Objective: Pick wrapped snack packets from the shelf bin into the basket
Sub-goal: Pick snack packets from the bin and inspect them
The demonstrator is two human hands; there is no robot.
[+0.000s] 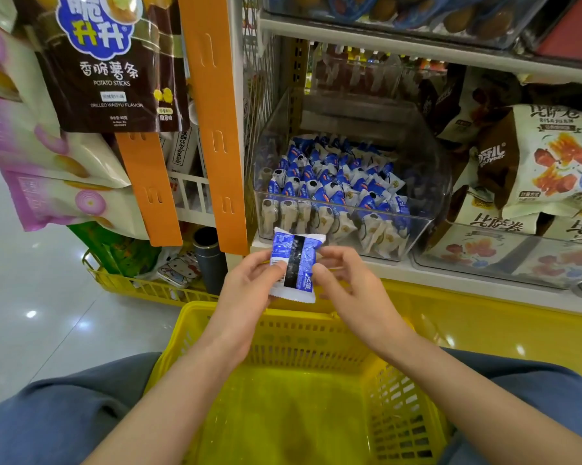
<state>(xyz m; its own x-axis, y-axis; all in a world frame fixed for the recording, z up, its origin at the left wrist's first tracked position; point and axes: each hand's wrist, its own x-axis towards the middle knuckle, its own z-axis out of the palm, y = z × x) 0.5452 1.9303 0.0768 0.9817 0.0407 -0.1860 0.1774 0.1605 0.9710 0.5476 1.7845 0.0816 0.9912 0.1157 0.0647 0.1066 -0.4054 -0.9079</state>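
Holding the packet (pixel 294 265) at centre frame, you have both hands clamped on it: your left hand (pixel 246 286) pinches its left edge between thumb and fingers, and your right hand (pixel 346 286) pinches the right edge. It hangs just above the far rim of the yellow basket (pixel 189 317) at lower centre, in front of the clear shelf bin (pixel 427 209) at centre right.

To finish this step well, I judge you should bring the packet toward you over the basket's open middle. Let one hand go first, then release low so the light wrapper doesn't flutter out over the rim. Pinch only the crimped seams; squeezing the middle could crush what's inside.

Counting: one packet in your hands, none that I can see on the basket floor, and one bin. Inside it are dozens of blue-and-white packets (pixel 329 182), too overlapped for an exact tally. A second yellow basket (pixel 121 283) sits at lower left of the frame, holding other goods.
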